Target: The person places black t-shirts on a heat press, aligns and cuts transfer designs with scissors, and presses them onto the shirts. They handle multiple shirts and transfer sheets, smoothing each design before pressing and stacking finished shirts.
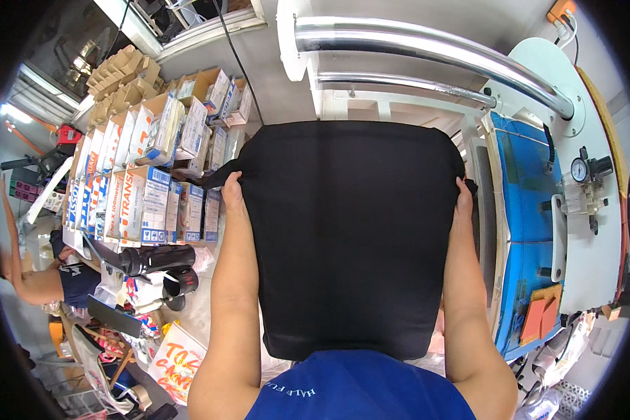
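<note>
Black cloth hangs spread flat in front of the chest, w/ left hand grip pinched shut on its upper left corner & right hand on the upper right; held taut, prob. to keep it wrinkle-free beside the blue press pad.

Bright, even daylight is flooding the workshop; glare is streaking the chrome bar, fisheye distortion is bending straight edges, and black vignetting is ringing the sharp frame.
</note>
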Motion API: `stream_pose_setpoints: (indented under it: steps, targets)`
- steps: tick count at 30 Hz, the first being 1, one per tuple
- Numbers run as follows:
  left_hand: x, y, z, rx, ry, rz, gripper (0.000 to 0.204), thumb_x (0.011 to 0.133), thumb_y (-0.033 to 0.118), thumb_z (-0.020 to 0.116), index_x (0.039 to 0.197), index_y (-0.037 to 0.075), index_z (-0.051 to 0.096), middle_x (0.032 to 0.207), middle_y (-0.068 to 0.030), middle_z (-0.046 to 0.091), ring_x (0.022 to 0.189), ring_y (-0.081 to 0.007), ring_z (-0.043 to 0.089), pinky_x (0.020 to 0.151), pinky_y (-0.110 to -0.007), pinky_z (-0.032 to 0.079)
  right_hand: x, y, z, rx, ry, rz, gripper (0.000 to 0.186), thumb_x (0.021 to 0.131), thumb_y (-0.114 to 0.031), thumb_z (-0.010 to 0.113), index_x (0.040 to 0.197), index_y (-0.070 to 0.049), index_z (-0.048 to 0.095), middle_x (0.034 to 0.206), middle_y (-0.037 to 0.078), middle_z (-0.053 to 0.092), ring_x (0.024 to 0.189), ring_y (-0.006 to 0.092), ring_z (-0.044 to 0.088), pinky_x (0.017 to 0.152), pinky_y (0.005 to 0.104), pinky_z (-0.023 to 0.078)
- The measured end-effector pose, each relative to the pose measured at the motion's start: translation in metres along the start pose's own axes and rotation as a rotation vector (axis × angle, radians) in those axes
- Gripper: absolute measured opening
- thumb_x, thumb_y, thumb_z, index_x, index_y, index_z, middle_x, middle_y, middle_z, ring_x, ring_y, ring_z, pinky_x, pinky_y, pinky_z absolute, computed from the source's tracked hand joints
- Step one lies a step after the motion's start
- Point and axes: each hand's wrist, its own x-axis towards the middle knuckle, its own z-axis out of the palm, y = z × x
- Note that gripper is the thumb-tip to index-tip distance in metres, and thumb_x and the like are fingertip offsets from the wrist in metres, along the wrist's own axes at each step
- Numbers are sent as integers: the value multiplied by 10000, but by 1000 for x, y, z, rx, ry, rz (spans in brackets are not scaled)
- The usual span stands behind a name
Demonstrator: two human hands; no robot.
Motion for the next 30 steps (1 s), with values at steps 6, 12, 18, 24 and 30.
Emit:
stream_pose_setpoints:
  steps: [6,12,18,24,30]
  targets:
    - [-97,-4,36,177,-237,-312,686,994,539,530,1345,-51,531,1245,-151,649,1101,-258,650,938,-374,541,-58,-14,20,-53,185,162,599,959,-432,671,1315,33,549,1347,184,606,1224,340,598,1071,503,457]
    - [-269,-73,-101,525,-410,-636,679,1019,509,506,1489,23,436,1390,-131,589,1231,-212,589,1036,-367,491,-273,2,-44,-219,-27,385,713,1030,-575,411,1492,-33,426,1460,144,531,1298,271,534,1112,407,411]
    - [-379,-75,-218,73,-179,-538,416,1026,336,555,1262,-4,599,1086,-105,729,884,-164,727,716,-283,608,-386,12,-145,67,54,548,727,924,-408,700,1506,-82,412,1488,126,498,1379,342,445,1171,508,350]
    - [-375,-45,-241,162,-333,-333,284,972,289,669,1036,13,651,953,-71,722,841,-158,693,799,-283,565,-378,7,-201,-61,-281,381,635,1009,-422,560,1495,-45,400,1457,172,518,1306,327,540,1086,507,463]
    - [-390,-35,-225,237,-336,-252,252,994,257,637,1095,26,658,1003,-55,722,881,-179,688,811,-325,557,-368,13,-201,-120,-81,225,406,1039,-338,531,1325,-52,576,1318,108,628,1153,243,627,1002,427,503]
